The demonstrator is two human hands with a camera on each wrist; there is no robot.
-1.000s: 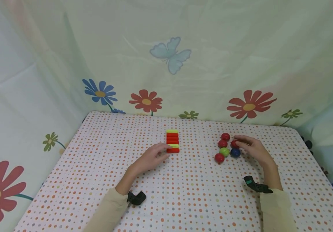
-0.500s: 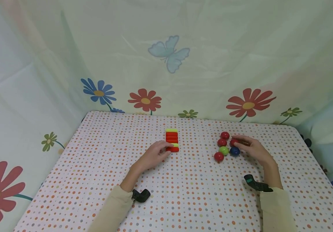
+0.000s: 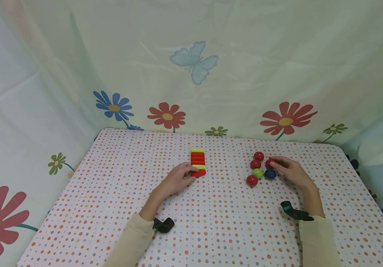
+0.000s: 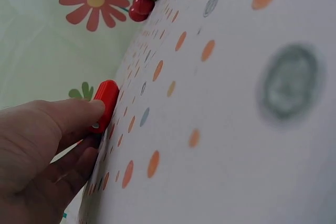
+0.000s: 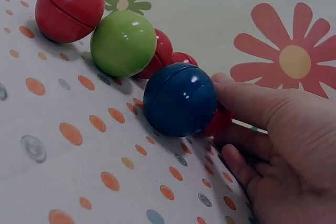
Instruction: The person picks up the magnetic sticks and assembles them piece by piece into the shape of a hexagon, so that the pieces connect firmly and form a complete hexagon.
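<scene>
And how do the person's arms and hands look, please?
The left sleeve and right sleeve are plain beige. At each wrist sits a curved device: the left device looks black, the right device black with a small green patch. The left hand and right hand wear no gloves.

Pretty wide lane over the tabletop (image 3: 229, 185) between the stick row (image 3: 197, 158) and the ball cluster (image 3: 257, 173). Near side of the red ball (image 5: 219, 123) in the right fingers (image 5: 249, 141) is kinda blocked by the blue ball (image 5: 180, 99).
</scene>
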